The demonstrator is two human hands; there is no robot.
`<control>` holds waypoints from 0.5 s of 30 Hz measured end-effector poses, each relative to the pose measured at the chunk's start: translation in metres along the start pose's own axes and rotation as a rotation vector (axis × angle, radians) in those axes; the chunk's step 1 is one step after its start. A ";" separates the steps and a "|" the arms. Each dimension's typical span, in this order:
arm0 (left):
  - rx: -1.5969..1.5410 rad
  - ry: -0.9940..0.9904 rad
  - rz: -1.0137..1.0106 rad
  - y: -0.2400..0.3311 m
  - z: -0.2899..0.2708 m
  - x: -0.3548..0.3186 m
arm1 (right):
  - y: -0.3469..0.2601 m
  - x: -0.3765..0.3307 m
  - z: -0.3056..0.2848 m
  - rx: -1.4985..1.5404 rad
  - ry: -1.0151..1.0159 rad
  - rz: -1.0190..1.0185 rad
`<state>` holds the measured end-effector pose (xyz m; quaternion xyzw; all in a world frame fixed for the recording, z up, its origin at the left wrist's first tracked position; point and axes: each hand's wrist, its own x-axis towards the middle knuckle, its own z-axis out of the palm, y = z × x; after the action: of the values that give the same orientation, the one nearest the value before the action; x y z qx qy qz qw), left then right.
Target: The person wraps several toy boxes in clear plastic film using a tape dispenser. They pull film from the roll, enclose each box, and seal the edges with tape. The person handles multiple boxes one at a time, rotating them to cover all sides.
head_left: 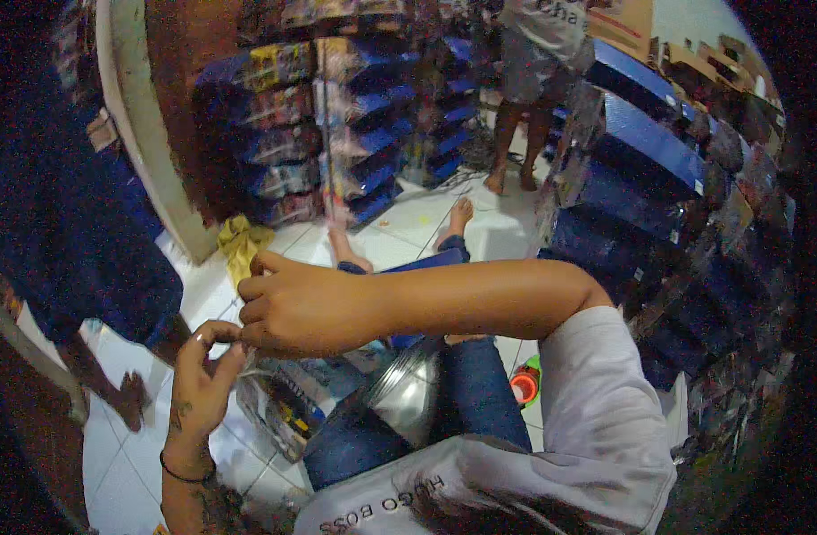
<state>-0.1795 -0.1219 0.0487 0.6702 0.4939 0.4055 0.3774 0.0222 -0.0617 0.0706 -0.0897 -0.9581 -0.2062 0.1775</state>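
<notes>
My two hands meet in front of me, left of my lap. My left hand [202,379], with a dark band on its wrist, has thumb and index finger curled in a pinch. Against its fingertips lies my right hand [306,309], its fingers folded in and its forearm stretched across the view. Whatever they hold is too small or hidden to make out. A shiny metal bowl [408,397] sits tilted between my thighs. Beyond my right forearm the edge of a blue bin [426,262] shows over my legs.
A yellow cloth or bag [240,245] lies beyond my hands. An orange ring-shaped object [524,385] stands right of my leg. Stacked blue bins [649,143] line the right, with filled racks [284,116] behind. One person [524,89] stands far right, another [78,205] at left.
</notes>
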 end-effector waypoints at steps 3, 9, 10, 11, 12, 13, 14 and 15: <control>0.261 -0.001 0.233 0.001 -0.002 -0.003 | 0.008 0.003 0.001 0.174 -0.071 0.043; 0.387 0.089 0.342 0.003 0.000 -0.006 | 0.027 -0.005 -0.014 0.411 -0.215 0.182; 0.438 0.089 0.364 0.005 0.002 -0.006 | 0.028 -0.006 -0.014 0.419 -0.144 0.118; 0.426 0.098 0.361 0.006 0.004 -0.007 | 0.025 -0.007 -0.014 0.370 -0.109 0.144; 0.407 0.126 0.362 0.006 0.007 -0.007 | 0.023 -0.006 -0.013 0.414 -0.111 0.090; 0.422 0.115 0.350 0.006 0.008 -0.008 | 0.020 -0.005 -0.011 0.409 -0.140 0.105; 0.407 0.117 0.328 0.005 0.009 -0.006 | 0.018 -0.003 -0.009 0.461 -0.166 0.057; 0.400 0.081 0.290 0.003 0.008 -0.005 | 0.018 -0.002 -0.008 0.415 -0.196 0.155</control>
<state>-0.1721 -0.1280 0.0478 0.7786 0.4777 0.3763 0.1551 0.0305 -0.0491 0.0828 -0.1444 -0.9828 0.0190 0.1135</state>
